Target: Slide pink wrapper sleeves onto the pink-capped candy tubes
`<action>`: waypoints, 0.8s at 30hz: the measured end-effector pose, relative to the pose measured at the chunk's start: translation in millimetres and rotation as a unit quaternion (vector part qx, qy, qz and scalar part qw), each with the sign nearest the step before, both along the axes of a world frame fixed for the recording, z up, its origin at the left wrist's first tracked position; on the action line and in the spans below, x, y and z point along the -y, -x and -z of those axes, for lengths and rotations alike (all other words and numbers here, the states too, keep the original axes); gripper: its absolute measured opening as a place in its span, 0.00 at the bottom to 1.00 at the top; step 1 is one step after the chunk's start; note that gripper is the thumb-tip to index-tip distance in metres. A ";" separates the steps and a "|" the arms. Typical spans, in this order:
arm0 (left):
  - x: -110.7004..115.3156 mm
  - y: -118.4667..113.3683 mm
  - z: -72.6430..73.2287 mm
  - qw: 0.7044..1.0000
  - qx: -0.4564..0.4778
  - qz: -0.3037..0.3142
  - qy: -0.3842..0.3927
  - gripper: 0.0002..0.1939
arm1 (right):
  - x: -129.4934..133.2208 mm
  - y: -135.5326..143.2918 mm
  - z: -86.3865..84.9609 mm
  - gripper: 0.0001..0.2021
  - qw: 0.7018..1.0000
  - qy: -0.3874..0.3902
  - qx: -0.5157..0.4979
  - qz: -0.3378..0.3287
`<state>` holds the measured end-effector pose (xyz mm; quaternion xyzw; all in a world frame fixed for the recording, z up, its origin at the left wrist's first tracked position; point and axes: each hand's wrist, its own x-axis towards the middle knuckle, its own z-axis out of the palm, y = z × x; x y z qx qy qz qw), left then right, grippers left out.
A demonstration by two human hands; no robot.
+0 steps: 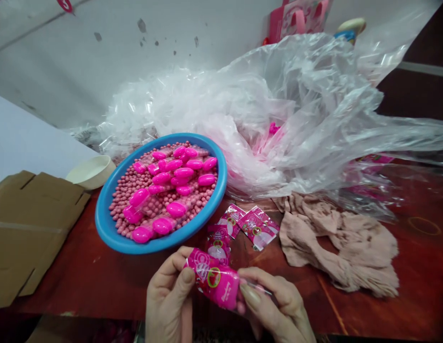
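reddish table (121,286), left hand (169,297) and right hand (278,305) angled inward by its edge, fingers (185,282) tight around a pink packet (216,283)

to the left of the grip, a bare left hand (168,293) is showing a rounded left thumbnail (187,275). to the right of the grip, a bare right hand (281,301) is showing a smooth, oval right thumbnail (252,294) that is catching the light.
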<state>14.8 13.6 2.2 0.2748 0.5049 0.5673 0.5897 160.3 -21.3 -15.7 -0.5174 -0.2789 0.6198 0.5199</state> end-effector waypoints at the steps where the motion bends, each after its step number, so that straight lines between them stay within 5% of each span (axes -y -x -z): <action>1: 0.3 0.3 0.6 1.000 0.009 -0.003 0.011 0.08 | -0.3 0.1 2.9 0.23 0.999 0.003 -0.037 -0.021; 6: 3.3 -4.6 -2.9 0.998 -0.045 -0.015 -0.048 0.07 | -1.3 2.5 13.4 0.20 0.987 0.029 -0.147 -0.060; 11: 4.9 -9.7 -3.3 0.973 -0.147 -0.098 -0.146 0.03 | -0.4 5.9 7.9 0.13 0.993 -0.091 0.063 0.036; 15: 4.3 -6.3 -3.2 0.989 -0.088 -0.096 -0.071 0.06 | 1.4 6.3 5.0 0.10 0.957 -0.181 0.220 0.048; 19: 7.5 -8.8 -3.8 0.997 -0.001 -0.072 -0.029 0.20 | 1.2 6.2 5.7 0.09 0.935 -0.246 0.246 0.070; 24: 14.9 -23.9 3.5 0.986 0.135 0.065 0.067 0.16 | 0.5 8.5 5.1 0.10 0.933 -0.266 0.232 0.073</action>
